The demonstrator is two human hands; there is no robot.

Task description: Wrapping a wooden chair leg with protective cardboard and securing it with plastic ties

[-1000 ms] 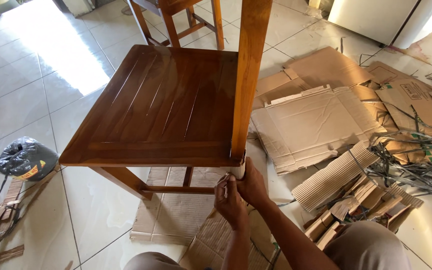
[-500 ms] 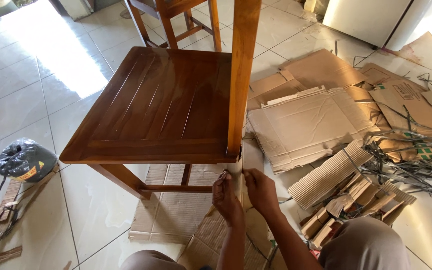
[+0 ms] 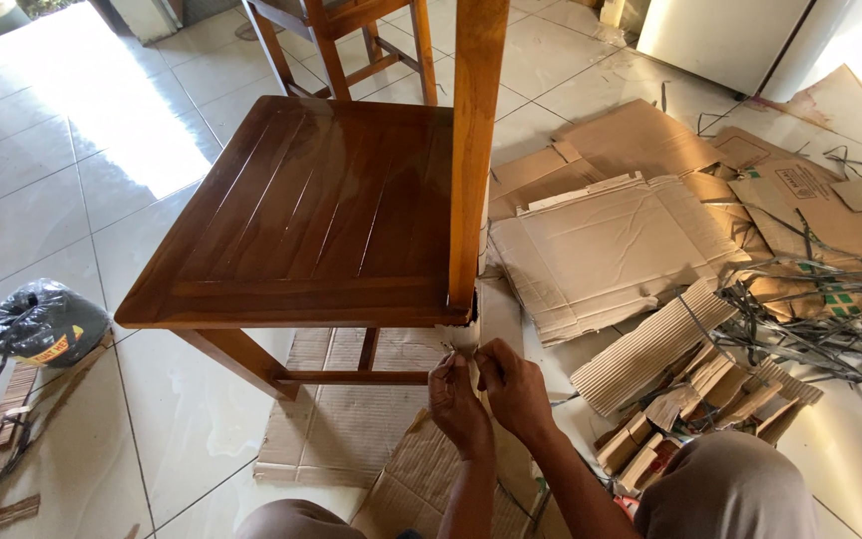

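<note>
- The left hand [image 3: 456, 399] and the right hand [image 3: 513, 384] meet just under the back corner of the wooden chair [image 3: 321, 210], at the top of its rear leg.
- Both hands are closed to a pinch: the fingertips of each grip the edge of a pale wrapping strip [image 3: 471, 334] that goes round the leg just below the seat. Whether it is paper or thin card is hard to tell.
- The chair stands upright on the tiled floor [image 3: 72, 190], its legs over a flat sheet of corrugated card [image 3: 336, 419].
- As for progress, it looks early: only this one leg shows any wrapping, and only a short band near the seat. The seat, the back post and the front leg are bare wood.
- The strip's end is not yet fixed, as far as can be seen; the fingers have it between them.
- To the right lie flattened cardboard boxes [image 3: 611, 240], cut card offcuts [image 3: 690, 389] and a tangle of dark strapping [image 3: 810, 319].
- A black plastic bag [image 3: 44, 321] sits on the floor at the left; a second chair [image 3: 341, 40] stands behind.
</note>
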